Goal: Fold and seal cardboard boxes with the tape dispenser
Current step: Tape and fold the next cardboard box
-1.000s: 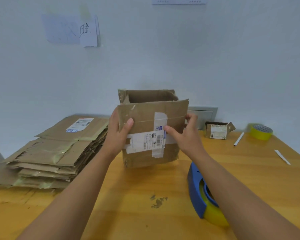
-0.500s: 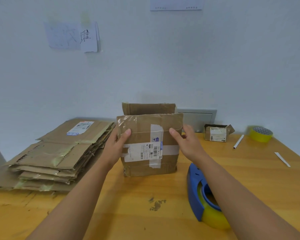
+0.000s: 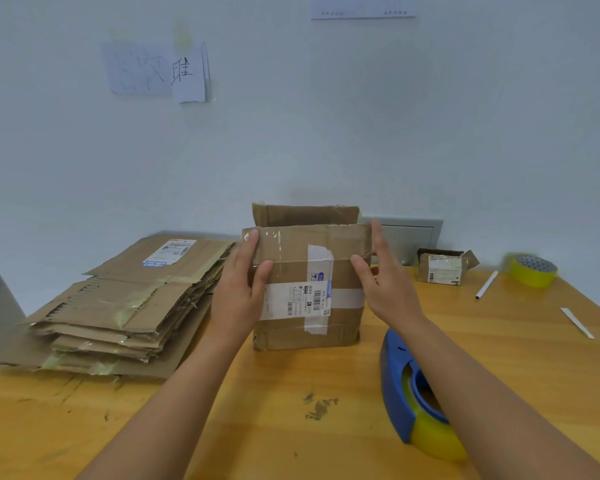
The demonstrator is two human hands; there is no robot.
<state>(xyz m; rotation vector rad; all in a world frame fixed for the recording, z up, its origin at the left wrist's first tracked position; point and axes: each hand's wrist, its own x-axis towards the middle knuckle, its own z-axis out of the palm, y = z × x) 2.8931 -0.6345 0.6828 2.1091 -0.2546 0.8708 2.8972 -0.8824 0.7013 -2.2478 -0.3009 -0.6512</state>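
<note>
A brown cardboard box (image 3: 340, 327) with a white label and old tape stands upright on the wooden table (image 3: 257, 427), its top flaps up. My left hand (image 3: 238, 289) grips the box's left front corner, thumb across the front face. At the box's right side, my right hand (image 3: 385, 285) has its fingers spread and thumb touching the front face. The blue tape dispenser (image 3: 400, 389) with a yellow roll lies on the table to the right, partly hidden under my right forearm.
A stack of flattened cardboard boxes (image 3: 125, 306) fills the table's left side. At the back right sit a small taped box (image 3: 442, 266), a white pen (image 3: 486, 285), a yellow tape roll (image 3: 532, 270) and a white strip (image 3: 577, 322). The wall is close behind.
The box came down from a raised, tilted hold to stand on the table. My right hand loosened and spread its fingers at the box's right edge.
</note>
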